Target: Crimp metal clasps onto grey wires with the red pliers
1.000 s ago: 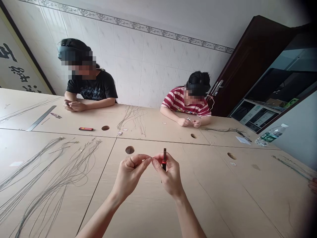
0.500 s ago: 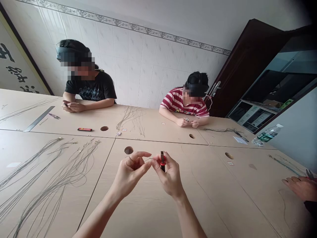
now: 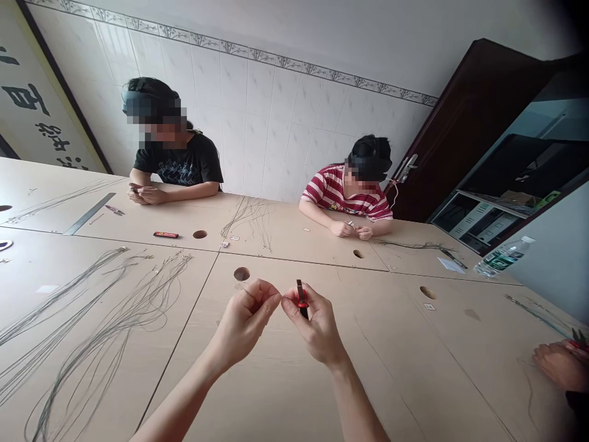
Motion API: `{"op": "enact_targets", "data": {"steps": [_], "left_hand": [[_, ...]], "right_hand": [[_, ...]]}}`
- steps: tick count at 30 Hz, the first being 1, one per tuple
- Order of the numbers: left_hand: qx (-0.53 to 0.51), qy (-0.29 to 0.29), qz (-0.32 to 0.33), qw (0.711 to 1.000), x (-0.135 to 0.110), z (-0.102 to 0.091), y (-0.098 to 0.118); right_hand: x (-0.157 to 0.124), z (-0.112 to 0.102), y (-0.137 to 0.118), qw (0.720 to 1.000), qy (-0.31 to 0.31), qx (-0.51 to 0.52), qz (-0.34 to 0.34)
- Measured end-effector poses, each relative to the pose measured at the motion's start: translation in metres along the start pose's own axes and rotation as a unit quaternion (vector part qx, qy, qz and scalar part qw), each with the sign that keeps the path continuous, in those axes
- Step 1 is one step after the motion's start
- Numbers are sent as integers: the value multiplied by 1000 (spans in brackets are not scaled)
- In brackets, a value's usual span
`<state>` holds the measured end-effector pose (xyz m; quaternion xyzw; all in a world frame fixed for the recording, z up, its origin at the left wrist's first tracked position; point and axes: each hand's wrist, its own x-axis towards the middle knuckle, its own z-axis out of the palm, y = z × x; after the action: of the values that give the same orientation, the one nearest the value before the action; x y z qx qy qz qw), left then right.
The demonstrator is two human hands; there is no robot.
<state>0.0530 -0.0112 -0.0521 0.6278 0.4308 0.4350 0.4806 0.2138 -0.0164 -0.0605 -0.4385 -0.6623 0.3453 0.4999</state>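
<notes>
Above the table's middle, my left hand (image 3: 246, 316) has its thumb and index fingertip pressed together, almost touching the right fingertips. Whatever lies in that pinch is too small to make out. My right hand (image 3: 313, 319) is closed around a small red-and-black tool with a metal tip (image 3: 302, 298), which points upward; most of its handle is hidden in the palm. The right thumb and index finger also meet at the tip, facing the left pinch.
Bundles of thin cords (image 3: 115, 313) lie on the table's left. Across sit two people, one in a black shirt (image 3: 184, 162), one in a striped shirt (image 3: 324, 184). Another person's hand (image 3: 559, 363) rests at right near red-handled pliers (image 3: 578, 341). A water bottle (image 3: 504, 258) stands behind.
My left thumb and index finger, apart before with a thin strand near them, have closed into a pinch. My right hand keeps its hold on the tool. The view has shifted slightly.
</notes>
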Motion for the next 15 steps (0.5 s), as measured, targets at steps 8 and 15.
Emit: {"op": "enact_targets", "data": {"steps": [8, 15], "left_hand": [[-16, -30, -49, 998, -7, 9, 0], [-17, -34, -81, 996, -26, 14, 8]], "right_hand": [[-11, -12, 9, 973, -8, -166, -158], [-31, -16, 3, 996, -12, -66, -65]]}}
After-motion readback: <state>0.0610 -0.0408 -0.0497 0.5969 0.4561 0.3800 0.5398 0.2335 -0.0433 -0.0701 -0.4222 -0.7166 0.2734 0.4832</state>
